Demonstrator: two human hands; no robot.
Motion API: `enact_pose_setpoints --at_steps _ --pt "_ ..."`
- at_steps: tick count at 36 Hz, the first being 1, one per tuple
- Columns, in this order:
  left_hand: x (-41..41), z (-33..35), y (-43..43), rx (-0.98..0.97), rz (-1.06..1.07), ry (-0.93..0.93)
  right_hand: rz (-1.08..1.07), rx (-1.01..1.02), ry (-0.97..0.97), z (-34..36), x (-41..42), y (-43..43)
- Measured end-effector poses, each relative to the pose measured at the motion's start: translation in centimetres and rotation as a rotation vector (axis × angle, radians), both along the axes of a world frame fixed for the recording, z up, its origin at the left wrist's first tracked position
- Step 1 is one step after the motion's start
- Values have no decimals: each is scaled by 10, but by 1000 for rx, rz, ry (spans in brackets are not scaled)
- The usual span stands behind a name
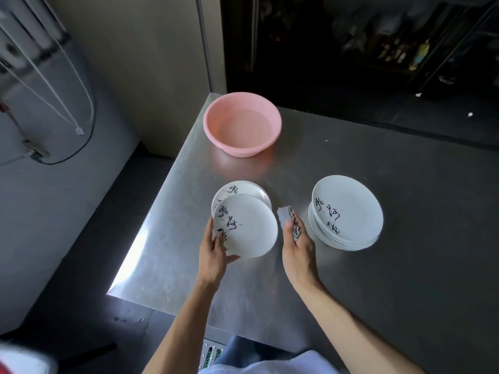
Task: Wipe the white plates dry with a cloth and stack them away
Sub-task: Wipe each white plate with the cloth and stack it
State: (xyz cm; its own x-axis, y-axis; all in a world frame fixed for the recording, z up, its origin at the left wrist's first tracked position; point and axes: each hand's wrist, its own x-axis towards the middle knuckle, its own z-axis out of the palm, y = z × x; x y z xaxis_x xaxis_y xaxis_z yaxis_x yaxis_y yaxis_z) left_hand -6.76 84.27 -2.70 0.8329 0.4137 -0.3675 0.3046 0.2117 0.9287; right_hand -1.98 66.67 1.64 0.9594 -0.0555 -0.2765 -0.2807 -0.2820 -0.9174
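From my remote seat, the steel table point(378, 265) filled most of the head view, running from 6 o'clock up to 12 and out to 3. A pink basin point(235, 150) sat near the table's far left corner, at about 12 o'clock from the hands, and seemed to hold a little water. At 3 o'clock from the hands stood the taller stack of white plates point(348, 211), each marked with black brush characters; I could not count them. A lower pile of plates point(243, 188) lay on the table at 11 o'clock, well apart from the taller stack, partly hidden by the 1 plate point(248, 228) that was lifted and tilted in front of it. The left hand point(214, 252) grasped that plate at its 7 o'clock edge, thumb over the rim on the marked face and fingers behind it. The right hand point(298, 247) was curled around a bunched grey cloth point(285, 218), which stuck out above the fingers. The cloth sat just beside the plate's 3 o'clock edge; I could not tell whether the 2 touched.
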Motion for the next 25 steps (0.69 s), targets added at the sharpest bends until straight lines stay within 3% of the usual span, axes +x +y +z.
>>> enact_pose_setpoints --at_steps 4,9,16,21,25 --pt "-28 1 -27 -13 -27 35 61 -66 18 -8 -7 2" --pt "-49 -7 -53 -61 -132 113 323 -499 -33 -39 -28 3" --pt "-54 -8 -82 -232 -216 236 794 -553 -81 -67 -70 -21" --pt "-54 -17 -86 -293 -168 278 758 -553 -109 -73 -97 -66" --pt "-56 -22 -89 -278 -211 266 681 -761 -225 -71 -91 -79"
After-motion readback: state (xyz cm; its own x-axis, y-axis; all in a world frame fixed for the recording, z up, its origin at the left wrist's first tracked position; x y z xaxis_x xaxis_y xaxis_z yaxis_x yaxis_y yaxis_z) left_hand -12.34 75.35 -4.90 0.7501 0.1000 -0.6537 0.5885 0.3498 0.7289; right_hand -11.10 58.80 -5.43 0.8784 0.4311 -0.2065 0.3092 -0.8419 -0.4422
